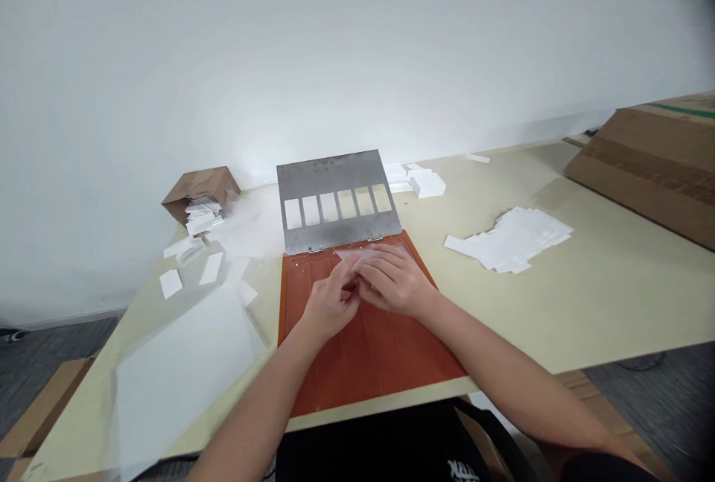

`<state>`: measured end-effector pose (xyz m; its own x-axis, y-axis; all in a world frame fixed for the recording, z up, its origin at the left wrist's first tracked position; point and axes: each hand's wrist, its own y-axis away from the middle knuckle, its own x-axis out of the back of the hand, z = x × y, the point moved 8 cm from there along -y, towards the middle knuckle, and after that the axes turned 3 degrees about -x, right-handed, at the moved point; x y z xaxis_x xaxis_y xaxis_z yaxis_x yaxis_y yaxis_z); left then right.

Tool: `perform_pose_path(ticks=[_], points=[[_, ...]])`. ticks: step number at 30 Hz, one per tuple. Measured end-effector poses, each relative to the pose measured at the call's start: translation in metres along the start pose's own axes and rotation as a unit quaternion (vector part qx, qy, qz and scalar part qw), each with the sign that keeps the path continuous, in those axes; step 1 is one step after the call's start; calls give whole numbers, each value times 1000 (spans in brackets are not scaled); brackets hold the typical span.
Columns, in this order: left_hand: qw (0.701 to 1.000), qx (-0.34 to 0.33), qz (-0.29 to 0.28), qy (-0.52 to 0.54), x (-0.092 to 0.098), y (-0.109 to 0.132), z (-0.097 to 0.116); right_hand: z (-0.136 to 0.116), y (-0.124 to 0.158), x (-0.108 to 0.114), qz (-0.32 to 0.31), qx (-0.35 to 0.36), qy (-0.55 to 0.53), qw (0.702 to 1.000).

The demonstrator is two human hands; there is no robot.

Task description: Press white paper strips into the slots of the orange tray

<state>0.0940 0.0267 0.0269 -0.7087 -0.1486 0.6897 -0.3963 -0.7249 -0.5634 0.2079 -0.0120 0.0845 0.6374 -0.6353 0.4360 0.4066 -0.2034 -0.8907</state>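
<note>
My left hand [334,302] and my right hand [395,279] meet over a red-brown board [357,363], fingers closed in a pinch. Between them is a thin, see-through plastic film [346,252], partly hidden by the fingers. Hinged to the board's far edge, a grey metal plate [329,175] leans up and back, with a row of several rectangular cut-out windows. Small white specks lie on the board near the hinges.
Left lie large translucent sheets [190,370], loose white cards [211,268] and a small cardboard box [204,182] spilling white pieces. Behind the plate sits a white card stack [428,184]. Right are a fanned pile of white cards [517,240] and a large carton [648,162].
</note>
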Motion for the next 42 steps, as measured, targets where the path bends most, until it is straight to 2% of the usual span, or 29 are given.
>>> perform_pose_path(ticks=[4,16,28,38,42], points=[[1000,5,-1,-4,-1,0,0,-1,1,2,10,11,8,1000],[1000,-14,-3,-8,-2,1,1,-1,4,-2,-23,12,5,1000],[1000,-7,-24,-19,-5,1,0,-1,3,0,-14,4,-13,1000],[1000,-13,-20,-8,-5,1,2,16,5,-5,-2,-95,-95,991],[1000,-5,-15,-12,-4,1,2,16,4,-4,-20,-83,-115,990]])
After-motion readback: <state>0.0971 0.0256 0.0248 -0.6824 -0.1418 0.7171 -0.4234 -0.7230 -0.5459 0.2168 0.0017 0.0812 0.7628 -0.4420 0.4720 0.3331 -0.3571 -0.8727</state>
